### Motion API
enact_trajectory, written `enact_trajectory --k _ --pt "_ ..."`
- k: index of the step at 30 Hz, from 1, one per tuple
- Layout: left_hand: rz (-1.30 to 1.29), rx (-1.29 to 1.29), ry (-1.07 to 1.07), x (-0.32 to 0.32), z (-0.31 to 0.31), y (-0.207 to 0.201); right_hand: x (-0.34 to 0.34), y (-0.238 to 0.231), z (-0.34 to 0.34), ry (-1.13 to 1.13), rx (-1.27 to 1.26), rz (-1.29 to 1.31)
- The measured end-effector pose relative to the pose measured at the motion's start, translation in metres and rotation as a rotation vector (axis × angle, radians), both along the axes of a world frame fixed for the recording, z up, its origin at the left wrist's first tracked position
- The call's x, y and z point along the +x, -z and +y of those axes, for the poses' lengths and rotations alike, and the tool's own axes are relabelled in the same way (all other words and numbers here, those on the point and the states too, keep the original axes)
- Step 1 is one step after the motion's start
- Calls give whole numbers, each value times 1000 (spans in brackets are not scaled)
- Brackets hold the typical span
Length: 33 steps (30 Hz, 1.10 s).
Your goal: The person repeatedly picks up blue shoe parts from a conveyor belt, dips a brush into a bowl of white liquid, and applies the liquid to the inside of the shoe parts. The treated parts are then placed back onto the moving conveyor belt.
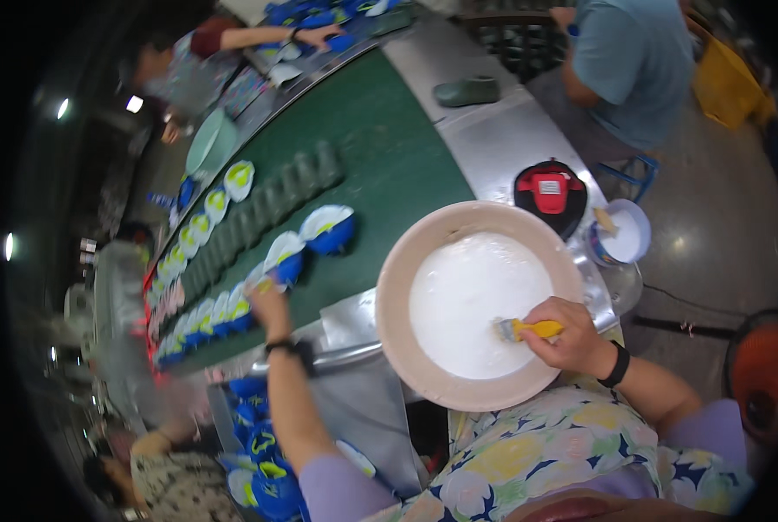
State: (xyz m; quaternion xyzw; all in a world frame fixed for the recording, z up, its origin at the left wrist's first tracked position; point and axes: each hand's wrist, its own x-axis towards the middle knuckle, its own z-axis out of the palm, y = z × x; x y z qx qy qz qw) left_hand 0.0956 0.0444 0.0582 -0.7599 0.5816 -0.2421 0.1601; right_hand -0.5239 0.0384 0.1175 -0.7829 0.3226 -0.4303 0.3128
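Floral apron (554, 435): nearest the head camera, we find it across the lower edge, purple sleeves at either side.
Basin (394, 304): we note it pale pink, just beyond the apron, holding white liquid (459, 291).
Right hand (572, 335): we record it grasping the yellow handle of a brush (537, 329).
Brush: located over the basin's right part, bristles pointing left; we cannot tell how deep they reach.
Left hand (270, 309): blurred, at the near row of blue-and-white uppers (330, 230); we cannot tell whether it grips one.
Green belt (398, 157): we see it carrying the uppers in two rows, with a row of dark forms (285, 181) between.
Right of the belt: we observe a black round dish (572, 224) bearing a red object (549, 193), near a white tub (624, 237).
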Motion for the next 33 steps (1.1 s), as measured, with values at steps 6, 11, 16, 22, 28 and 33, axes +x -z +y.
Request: enact_trajectory --k 6,11,16,22,28,33 --pt "75 -370 -930 -16 236 -100 -18 4 1 65 -50 8" --pt "1275 -683 -969 -31 359 -45 -11 2 0 16 -84 -11" --pt "802 -508 -800 -7 324 -6 -10 3 3 39 -90 -39" --pt "740 -479 -470 -123 207 -11 -14 7 7 63 -93 -1" --pt "655 -345 -244 -149 182 -16 -14 10 8 53 -72 25" --pt "1794 -868 -194 -168 193 -65 -14 15 8 52 -51 37"
